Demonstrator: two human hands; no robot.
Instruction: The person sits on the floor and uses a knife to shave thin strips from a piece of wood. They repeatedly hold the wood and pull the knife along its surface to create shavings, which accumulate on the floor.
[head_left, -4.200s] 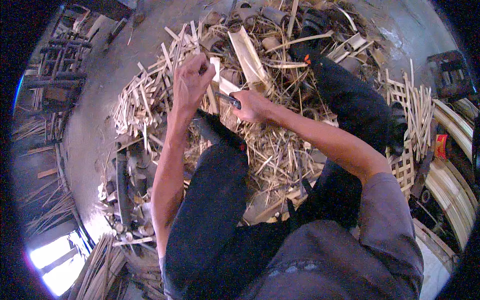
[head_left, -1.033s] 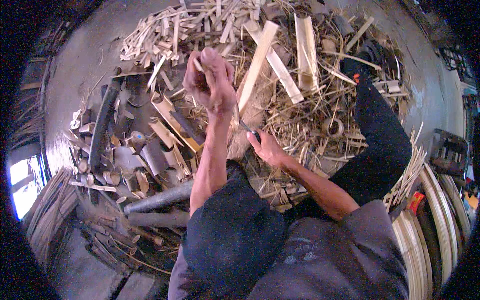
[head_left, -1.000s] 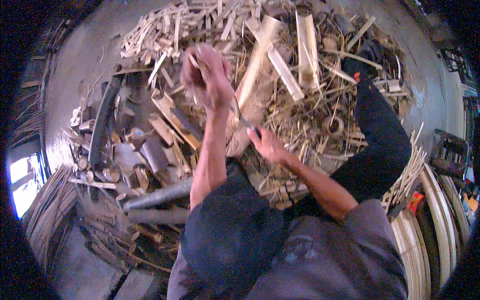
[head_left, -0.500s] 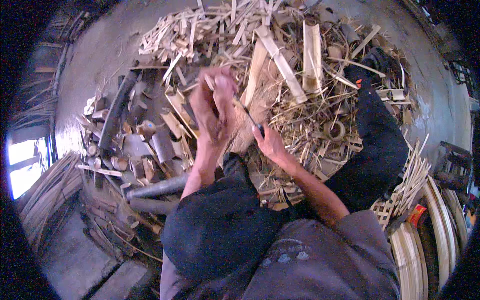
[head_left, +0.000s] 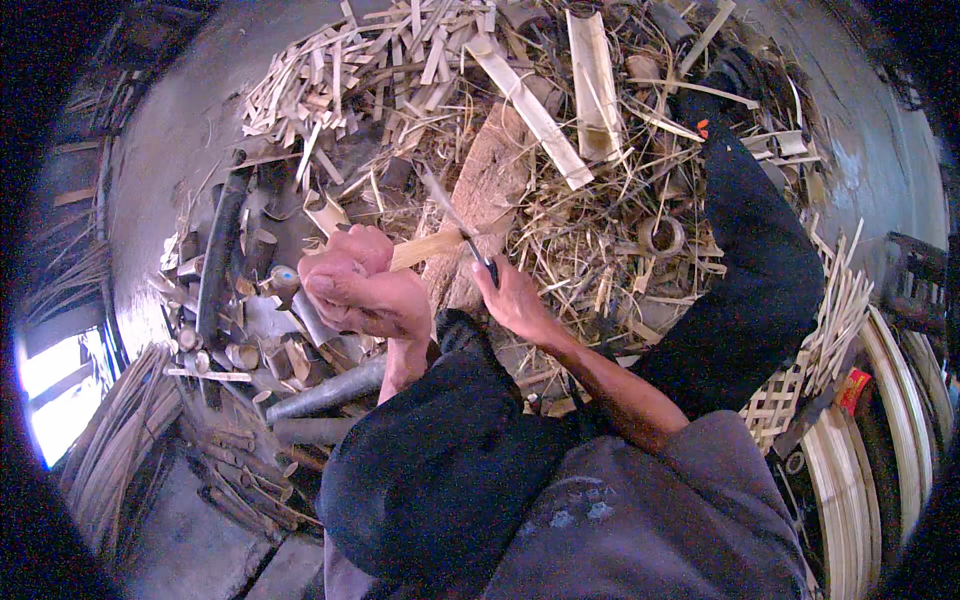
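My left hand (head_left: pixel 360 283) is closed around a pale bamboo strip (head_left: pixel 428 249), whose far end sticks out to the right of my fist. In my right hand (head_left: pixel 522 303) is a knife (head_left: pixel 478 249), gripped by its dark handle, with the blade slanting up and left. The blade meets the strip near its right end. Both hands are above a worn wooden block (head_left: pixel 490 165) that lies between my legs. My fingers hide the strip's other end.
Split bamboo pieces (head_left: pixel 597 90) and a heap of short strips (head_left: pixel 310 85) lie at the far side. Shavings (head_left: pixel 590 235) cover the right. Bamboo sections (head_left: pixel 225 260) are on the left. Near my right knee are a woven bamboo piece (head_left: pixel 775 405) and coiled strips (head_left: pixel 840 490).
My left hand has drawn back toward me and to the left. The strip now points right, across the knife blade. My right hand has shifted slightly left, still holding the knife.
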